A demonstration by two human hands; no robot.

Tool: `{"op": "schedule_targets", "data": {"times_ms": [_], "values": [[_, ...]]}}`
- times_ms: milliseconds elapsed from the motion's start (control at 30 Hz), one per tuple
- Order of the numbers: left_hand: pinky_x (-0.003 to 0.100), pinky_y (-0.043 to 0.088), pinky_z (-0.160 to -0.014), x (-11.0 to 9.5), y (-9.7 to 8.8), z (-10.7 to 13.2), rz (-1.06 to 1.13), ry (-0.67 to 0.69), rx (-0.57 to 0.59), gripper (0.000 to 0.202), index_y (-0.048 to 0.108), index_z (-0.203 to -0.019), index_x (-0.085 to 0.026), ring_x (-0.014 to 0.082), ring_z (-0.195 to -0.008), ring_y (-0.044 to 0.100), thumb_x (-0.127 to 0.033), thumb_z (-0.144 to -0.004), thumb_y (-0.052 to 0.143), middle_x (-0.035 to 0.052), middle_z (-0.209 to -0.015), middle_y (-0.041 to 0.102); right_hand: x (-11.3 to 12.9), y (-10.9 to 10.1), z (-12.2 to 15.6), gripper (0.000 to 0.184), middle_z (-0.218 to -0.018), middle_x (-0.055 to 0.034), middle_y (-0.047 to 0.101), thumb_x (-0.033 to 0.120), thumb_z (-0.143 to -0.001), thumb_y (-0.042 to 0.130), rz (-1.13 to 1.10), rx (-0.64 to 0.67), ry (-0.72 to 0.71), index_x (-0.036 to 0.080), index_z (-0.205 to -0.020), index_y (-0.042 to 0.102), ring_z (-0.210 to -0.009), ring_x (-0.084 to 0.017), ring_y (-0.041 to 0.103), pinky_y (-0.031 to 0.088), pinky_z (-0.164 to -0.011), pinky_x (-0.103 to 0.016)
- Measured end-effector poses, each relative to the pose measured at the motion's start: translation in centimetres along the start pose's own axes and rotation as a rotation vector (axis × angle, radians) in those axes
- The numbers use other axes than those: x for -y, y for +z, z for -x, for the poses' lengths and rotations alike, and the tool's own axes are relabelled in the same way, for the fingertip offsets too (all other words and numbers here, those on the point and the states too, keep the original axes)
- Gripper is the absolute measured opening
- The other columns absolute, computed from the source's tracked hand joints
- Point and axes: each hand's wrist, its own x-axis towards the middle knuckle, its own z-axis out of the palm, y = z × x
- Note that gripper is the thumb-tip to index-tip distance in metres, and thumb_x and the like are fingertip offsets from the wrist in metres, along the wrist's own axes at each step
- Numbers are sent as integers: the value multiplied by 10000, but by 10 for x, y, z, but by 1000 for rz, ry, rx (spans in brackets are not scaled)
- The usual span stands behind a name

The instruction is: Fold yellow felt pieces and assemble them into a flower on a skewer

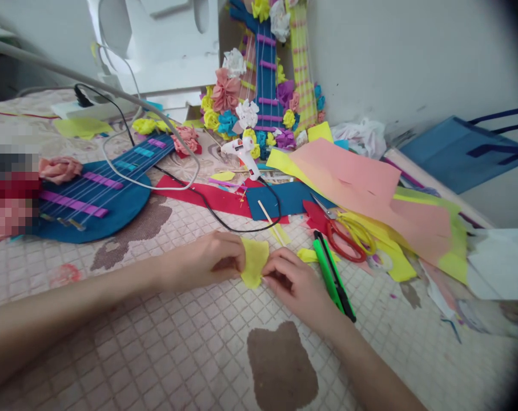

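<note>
Between my two hands a small piece of yellow felt point(254, 264) is stretched just above the quilted table cover. My left hand point(218, 256) pinches its left edge, and my right hand point(290, 279) pinches its lower right edge. Close to the right hand lies a green utility knife point(330, 271) with a black slider. Behind the knife rest scissors point(348, 237) with red and yellow handles. A thin wooden stick point(269, 220) and a yellow scrap point(308, 255) lie beyond my hands. A white hot glue gun point(244, 153) stands farther back, its black cord point(224, 225) looping toward me.
At left lies a blue felt guitar point(108, 202) with purple strips and strings. More decorated guitars point(267, 85) with crumpled flowers lean at the back. Pink sheets point(348, 177) and yellow sheets pile at right, near a blue bag point(460, 151). A power strip point(81, 108) sits back left.
</note>
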Motion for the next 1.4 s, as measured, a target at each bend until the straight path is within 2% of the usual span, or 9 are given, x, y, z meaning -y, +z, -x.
{"op": "schedule_targets", "data": {"times_ms": [267, 500, 567, 667, 767, 833, 1067, 1200, 1400], "values": [[244, 413, -646, -7, 16, 3, -115, -152, -163, 122, 594, -705, -141, 124, -695, 531, -51, -763, 535, 19, -760, 569, 7, 7, -8, 109, -855, -16, 518, 91, -814, 540, 64, -60, 92, 198, -794, 543, -781, -150, 541, 420, -661, -275], [300, 422, -724, -11, 28, 1, -260, -270, -228, 107, 556, -703, -148, 163, -768, 532, -75, -770, 514, 34, -796, 577, 9, 11, -11, 109, -853, -20, 529, 105, -827, 523, 116, -100, 101, 203, -780, 526, -756, -155, 535, 413, -642, -279], [316, 426, -750, -10, 25, 2, -256, -262, -214, 90, 567, -741, -153, 169, -786, 540, -104, -794, 513, 35, -819, 584, 8, 12, -11, 110, -847, -19, 529, 106, -831, 520, 120, -111, 96, 203, -782, 524, -760, -156, 535, 414, -644, -278], [328, 440, -813, -6, 13, 5, -151, -194, -112, 139, 597, -901, -173, 178, -872, 557, -116, -809, 510, 41, -915, 593, 7, 12, -11, 111, -847, -18, 528, 99, -824, 525, 116, -108, 89, 204, -787, 530, -770, -156, 536, 416, -647, -274], [333, 425, -915, -1, 0, 11, -65, -101, 36, 342, 616, -953, -189, 183, -1000, 542, 10, -713, 475, 49, -1035, 574, 5, 11, -9, 101, -851, -14, 526, 105, -822, 537, 108, -94, 79, 203, -795, 541, -766, -149, 537, 415, -647, -269], [325, 418, -938, 1, -3, 12, -33, -68, 50, 380, 626, -933, -191, 182, -1030, 534, 39, -668, 479, 46, -1049, 572, 4, 10, -9, 99, -854, -11, 525, 108, -823, 539, 100, -86, 75, 204, -803, 549, -746, -140, 536, 413, -641, -266], [309, 434, -815, 1, 11, 9, -71, -136, -90, 83, 627, -777, -161, 173, -872, 552, -92, -774, 580, 38, -892, 574, 6, 9, -8, 107, -834, -8, 522, 100, -813, 537, 81, -105, 73, 204, -789, 537, -689, -131, 523, 405, -609, -263], [286, 418, -742, 0, 18, 6, -105, -167, -159, 81, 611, -745, -152, 158, -807, 545, -95, -785, 569, 28, -832, 564, 6, 10, -9, 107, -820, -8, 516, 106, -818, 532, 86, -128, 84, 204, -776, 534, -692, -137, 517, 398, -604, -263], [283, 409, -708, -4, 25, 2, -149, -219, -217, 83, 591, -715, -139, 159, -774, 531, -140, -797, 583, 31, -779, 550, 7, 11, -10, 97, -830, -13, 521, 112, -819, 537, 96, -124, 97, 198, -775, 532, -708, -143, 517, 398, -612, -267]]}}
